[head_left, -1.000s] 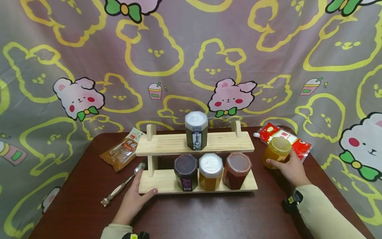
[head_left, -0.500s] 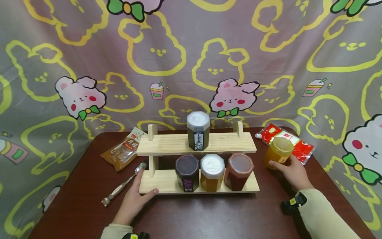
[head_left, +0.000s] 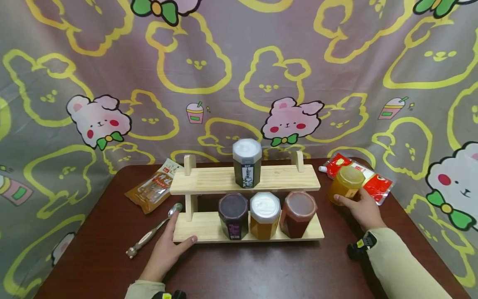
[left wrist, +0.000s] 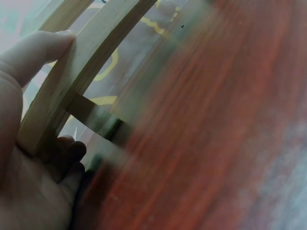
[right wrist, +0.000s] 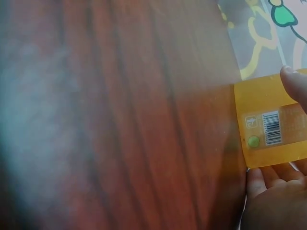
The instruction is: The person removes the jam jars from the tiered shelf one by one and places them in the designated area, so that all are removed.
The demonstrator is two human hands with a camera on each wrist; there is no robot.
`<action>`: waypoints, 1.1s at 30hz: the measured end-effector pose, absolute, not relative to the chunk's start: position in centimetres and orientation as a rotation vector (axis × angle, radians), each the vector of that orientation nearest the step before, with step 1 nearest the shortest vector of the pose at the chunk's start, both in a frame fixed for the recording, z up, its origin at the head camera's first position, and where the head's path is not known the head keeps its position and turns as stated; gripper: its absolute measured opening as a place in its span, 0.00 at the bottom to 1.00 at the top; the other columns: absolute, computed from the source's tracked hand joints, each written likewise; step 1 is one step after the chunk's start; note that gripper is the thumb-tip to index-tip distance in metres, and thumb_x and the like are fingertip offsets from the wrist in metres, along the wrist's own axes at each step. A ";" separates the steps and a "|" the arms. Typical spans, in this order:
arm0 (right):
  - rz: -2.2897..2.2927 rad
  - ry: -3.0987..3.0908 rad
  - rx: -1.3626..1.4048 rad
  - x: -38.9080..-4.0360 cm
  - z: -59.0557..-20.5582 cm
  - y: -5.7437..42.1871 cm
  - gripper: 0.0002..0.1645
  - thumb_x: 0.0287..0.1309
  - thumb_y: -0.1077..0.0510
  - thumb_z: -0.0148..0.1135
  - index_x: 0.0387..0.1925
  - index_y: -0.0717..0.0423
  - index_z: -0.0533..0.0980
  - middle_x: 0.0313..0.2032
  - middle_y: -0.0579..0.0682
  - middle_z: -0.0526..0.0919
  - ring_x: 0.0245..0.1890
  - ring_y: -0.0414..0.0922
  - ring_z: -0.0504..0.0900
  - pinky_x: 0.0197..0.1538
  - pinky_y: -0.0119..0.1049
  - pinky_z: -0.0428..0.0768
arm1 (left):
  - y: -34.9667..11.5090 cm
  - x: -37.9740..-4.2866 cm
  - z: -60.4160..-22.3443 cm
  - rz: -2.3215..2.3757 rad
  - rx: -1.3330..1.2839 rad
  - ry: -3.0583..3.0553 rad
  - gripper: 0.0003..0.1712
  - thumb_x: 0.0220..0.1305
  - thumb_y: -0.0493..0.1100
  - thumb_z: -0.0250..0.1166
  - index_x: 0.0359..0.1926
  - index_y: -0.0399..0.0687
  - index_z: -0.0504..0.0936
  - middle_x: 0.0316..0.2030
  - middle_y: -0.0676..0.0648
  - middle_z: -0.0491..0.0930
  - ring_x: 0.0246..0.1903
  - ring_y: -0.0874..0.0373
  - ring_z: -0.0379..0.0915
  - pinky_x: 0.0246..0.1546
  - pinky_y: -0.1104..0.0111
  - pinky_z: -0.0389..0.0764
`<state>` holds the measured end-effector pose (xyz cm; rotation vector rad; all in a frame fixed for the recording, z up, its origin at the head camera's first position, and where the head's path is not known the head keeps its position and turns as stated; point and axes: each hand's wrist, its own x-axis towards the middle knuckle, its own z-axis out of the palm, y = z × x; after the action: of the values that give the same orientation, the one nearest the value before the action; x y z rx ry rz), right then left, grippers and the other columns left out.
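A two-tier wooden shelf point(head_left: 209, 178) stands mid-table. My left hand point(head_left: 164, 251) grips the left end of its lower board; in the left wrist view the thumb point(left wrist: 45, 50) presses one face of the board point(left wrist: 96, 43) and the fingers curl at the other side. My right hand point(head_left: 367, 209) holds a yellow jar point(head_left: 345, 187) to the right of the shelf, thumb on one side and fingers on the other. A barcode label point(right wrist: 272, 127) shows on this jar in the right wrist view. Whether its base touches the table, I cannot tell.
A dark-bodied jar point(head_left: 247, 164) stands on the upper board. Below are a purple jar point(head_left: 233, 218), an amber jar point(head_left: 264, 216) and a red jar point(head_left: 297, 214). A brown packet point(head_left: 154, 187) and a spoon point(head_left: 153, 232) lie left; a red pouch point(head_left: 377, 187) lies behind the yellow jar.
My right hand and the yellow jar have shifted slightly up in the head view, a little closer to the shelf. The left hand keeps its grip on the board.
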<state>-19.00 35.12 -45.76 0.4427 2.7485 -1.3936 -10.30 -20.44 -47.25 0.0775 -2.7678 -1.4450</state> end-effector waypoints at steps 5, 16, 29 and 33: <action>-1.396 2.766 0.442 -19.5 -45.7 35.0 0.60 0.59 0.29 0.63 0.75 0.66 0.53 0.69 0.72 0.61 0.66 0.71 0.61 0.64 0.71 0.61 | -20.4 -10.3 -47.0 -1.446 0.094 -2.785 0.62 0.57 0.55 0.75 0.80 0.46 0.45 0.75 0.31 0.54 0.72 0.35 0.53 0.68 0.40 0.57; -1.442 2.744 0.467 -20.3 -45.8 34.8 0.62 0.59 0.30 0.64 0.76 0.66 0.50 0.71 0.72 0.59 0.68 0.71 0.59 0.66 0.70 0.60 | -20.4 -10.3 -47.2 -1.451 0.084 -2.777 0.61 0.58 0.55 0.75 0.80 0.46 0.46 0.75 0.31 0.55 0.72 0.35 0.54 0.68 0.41 0.58; -1.469 2.732 0.509 -20.4 -45.9 34.5 0.63 0.59 0.31 0.64 0.76 0.66 0.49 0.71 0.72 0.58 0.69 0.71 0.59 0.67 0.69 0.59 | -20.5 -10.4 -47.2 -1.463 0.075 -2.768 0.61 0.58 0.55 0.75 0.80 0.47 0.45 0.75 0.32 0.55 0.72 0.36 0.54 0.69 0.42 0.57; -1.476 2.730 0.521 -20.5 -46.0 34.4 0.62 0.59 0.31 0.64 0.76 0.66 0.49 0.72 0.72 0.58 0.69 0.70 0.58 0.67 0.69 0.59 | -20.4 -10.4 -47.2 -1.464 0.083 -2.769 0.62 0.58 0.55 0.75 0.80 0.47 0.45 0.75 0.32 0.54 0.72 0.36 0.53 0.69 0.41 0.57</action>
<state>-20.50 34.45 -45.99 0.5214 2.7299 -1.4763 -10.36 -20.44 -47.24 0.0826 -2.7690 -1.4636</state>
